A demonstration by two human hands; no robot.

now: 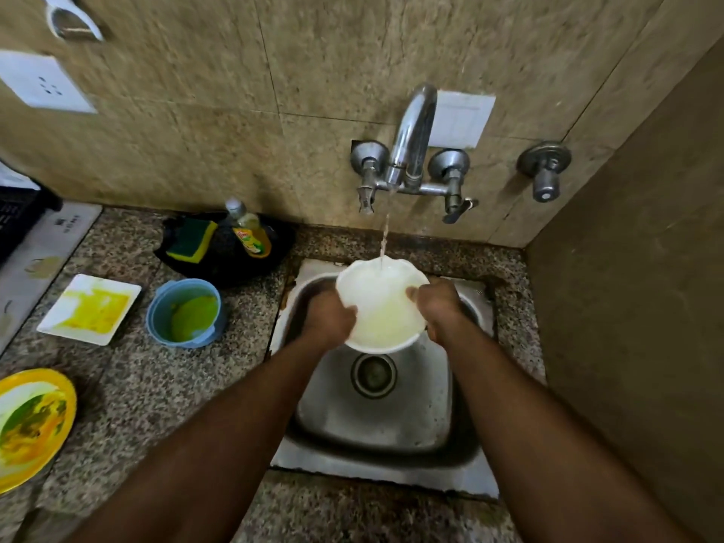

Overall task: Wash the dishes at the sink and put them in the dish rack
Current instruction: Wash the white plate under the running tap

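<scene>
Head view. A white bowl (381, 305) is held over the steel sink (376, 456), directly above the back half of the basin and just behind the drain (373, 375). A thin stream of water (384, 239) falls from the wall-mounted tap (411, 139) behind the sink and lands at the bowl's far rim; pale, cloudy water is seen inside the bowl. The bowl is gripped on its left side by the left hand (329, 317), thumb laid over the rim and the remaining fingers hidden beneath. The right side is gripped by the right hand (440, 307) in the same way, thumb on the rim, fingers curled under.

On the granite counter (129, 386) left of the sink, a blue cup (186, 313) with green residue is noted nearest the basin. Further left of the sink lies a square white plate (89, 309) smeared yellow. A round yellow plate (33, 427) with mixed residue is cut by the left frame edge. At the sink's back left corner, a black tray (227, 270) carries a green and yellow sponge (192, 240) and a dish soap bottle (248, 231). A further valve (544, 170) is fixed to the wall behind the sink, to the right.
</scene>
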